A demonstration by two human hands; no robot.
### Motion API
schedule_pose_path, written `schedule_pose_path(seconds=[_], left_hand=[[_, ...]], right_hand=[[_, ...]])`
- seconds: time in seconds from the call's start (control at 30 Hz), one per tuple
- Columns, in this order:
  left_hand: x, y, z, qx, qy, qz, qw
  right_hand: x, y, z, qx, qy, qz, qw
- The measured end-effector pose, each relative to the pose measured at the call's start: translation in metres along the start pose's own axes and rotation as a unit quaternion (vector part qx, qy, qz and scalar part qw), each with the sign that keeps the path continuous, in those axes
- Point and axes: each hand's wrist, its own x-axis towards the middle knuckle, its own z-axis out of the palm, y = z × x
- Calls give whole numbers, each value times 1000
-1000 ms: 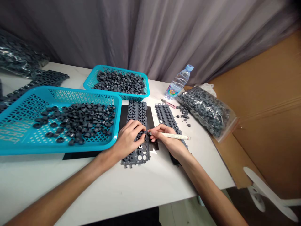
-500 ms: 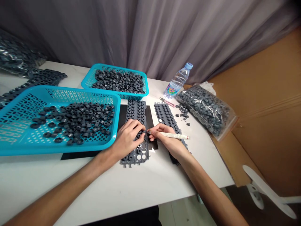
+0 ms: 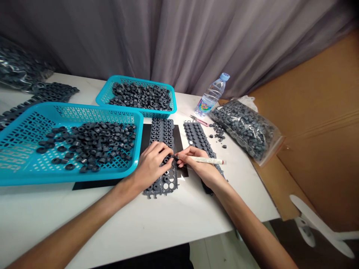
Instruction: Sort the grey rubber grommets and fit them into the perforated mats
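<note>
My left hand (image 3: 156,161) rests over a dark grey rubber strip (image 3: 163,136) set with rows of small rings and some open holes at its near end. Its thumb and forefinger pinch a small dark ring-like piece (image 3: 174,157), partly hidden by the fingers. My right hand (image 3: 196,161) is closed around a slim pen-like tool (image 3: 209,160) wrapped in white, its tip pointing left at that piece. The two hands' fingertips nearly meet at the strip's right edge. A second studded strip (image 3: 198,133) lies partly under my right hand.
Two blue baskets, a near one (image 3: 138,149) and a far one (image 3: 175,102), contain many dark rings. A water bottle (image 3: 212,95), pink-handled snips (image 3: 200,120), loose bits (image 3: 217,130) and a filled plastic bag (image 3: 246,129) are at right. Another bag (image 3: 21,67) stands at far left.
Both hands stay almost in place at the strip. The dark piece between the fingertips shows slightly more; the view has shifted a little.
</note>
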Motion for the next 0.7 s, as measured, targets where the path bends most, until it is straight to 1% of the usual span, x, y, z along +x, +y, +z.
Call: schedule_pose_path(seconds=[0.17,0.33,0.5,0.7], left_hand=[[-1,-2,2,9,4,3,1000],[0,0,1,28,5,21,999],[0,1,0,50,8,40,998],[-1,1,-1,100,16,78,992]], right_hand=[[1,2,1,-1,-2,-14,1000],[2,7,2,-9,-1,-40,999],[1,10,3,-36,9,-57,998],[-7,7,11,-82,29,-81,993]])
